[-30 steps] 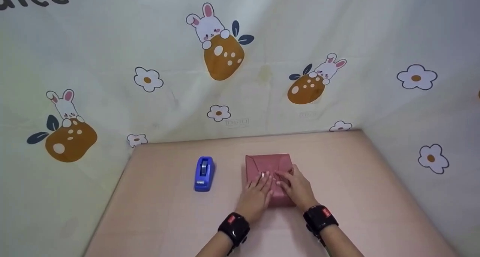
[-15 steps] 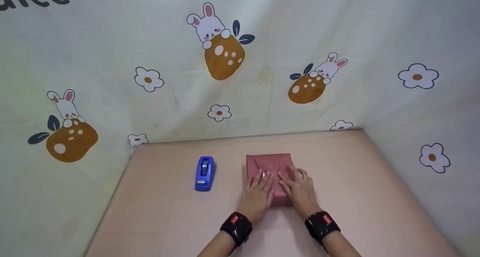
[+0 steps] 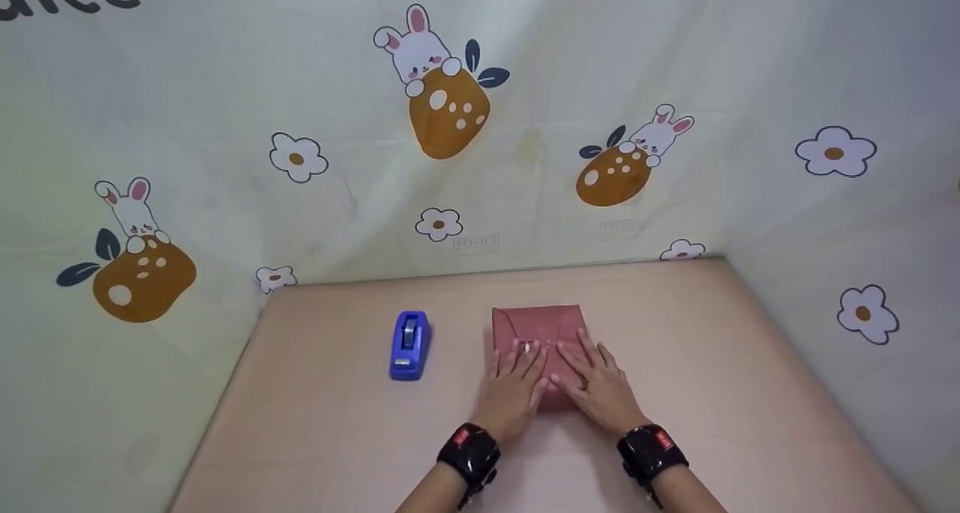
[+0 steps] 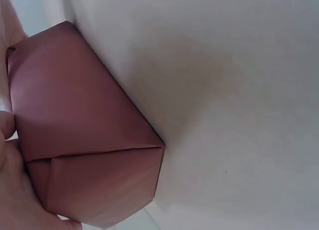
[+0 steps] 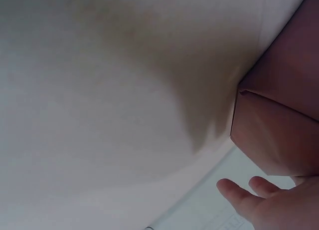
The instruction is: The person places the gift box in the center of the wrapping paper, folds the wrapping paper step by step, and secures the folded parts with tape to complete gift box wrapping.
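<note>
A box wrapped in dusty-red paper (image 3: 536,322) lies on the table, its folded flaps facing up. Clear, shiny tape shows near the middle of its top. My left hand (image 3: 512,393) rests flat on the left part of the top, fingers spread. On the right part lies my right hand (image 3: 604,389), its fingers straight and pressed to the paper. In the left wrist view, the wrapped box (image 4: 75,100) shows a side and a folded end. The right wrist view catches the box's corner (image 5: 274,130) and fingers of the right hand (image 5: 279,205) beyond its edge.
A blue tape dispenser (image 3: 409,346) stands on the table to the left of the box. The pinkish table (image 3: 330,423) meets a pale printed curtain (image 3: 525,198) at its back and right edges. Each wrist wears a black band.
My right hand has gone from bent fingertips at the paper to lying flat with fingers spread on the box top. The left hand has stayed nearly in place.
</note>
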Action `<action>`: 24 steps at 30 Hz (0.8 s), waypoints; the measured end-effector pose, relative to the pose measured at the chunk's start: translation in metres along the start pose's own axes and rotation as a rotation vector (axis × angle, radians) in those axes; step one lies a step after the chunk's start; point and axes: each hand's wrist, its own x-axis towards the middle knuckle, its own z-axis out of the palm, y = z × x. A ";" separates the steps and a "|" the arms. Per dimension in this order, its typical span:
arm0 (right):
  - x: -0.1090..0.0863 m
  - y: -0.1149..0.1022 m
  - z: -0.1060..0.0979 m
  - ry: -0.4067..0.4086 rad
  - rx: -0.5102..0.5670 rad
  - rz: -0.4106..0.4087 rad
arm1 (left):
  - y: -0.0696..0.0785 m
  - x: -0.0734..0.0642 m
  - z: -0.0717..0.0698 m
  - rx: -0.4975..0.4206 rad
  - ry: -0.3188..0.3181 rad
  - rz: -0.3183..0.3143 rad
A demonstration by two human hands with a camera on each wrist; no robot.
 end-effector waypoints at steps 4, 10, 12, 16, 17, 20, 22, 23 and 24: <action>0.000 0.000 0.000 -0.011 0.056 0.006 | -0.003 -0.002 -0.002 -0.027 -0.006 0.000; 0.000 0.002 -0.001 -0.010 0.073 -0.001 | -0.008 -0.011 -0.004 -0.023 -0.014 0.030; -0.001 0.002 -0.002 -0.012 0.083 -0.001 | -0.009 -0.016 -0.005 -0.012 -0.016 0.050; -0.001 0.003 -0.002 -0.025 0.105 0.014 | -0.012 -0.030 -0.009 0.022 0.004 0.109; 0.000 0.002 -0.002 -0.030 0.109 0.019 | -0.013 -0.034 -0.011 0.031 0.007 0.120; 0.000 0.002 -0.002 -0.044 0.118 0.034 | -0.015 -0.045 -0.017 0.033 0.010 0.145; 0.000 0.001 -0.001 -0.048 0.122 0.041 | -0.016 -0.053 -0.020 0.017 0.012 0.152; 0.000 0.001 -0.001 -0.049 0.125 0.043 | -0.017 -0.056 -0.022 0.000 0.015 0.154; 0.000 0.001 -0.001 -0.049 0.130 0.046 | -0.019 -0.060 -0.023 -0.018 0.019 0.157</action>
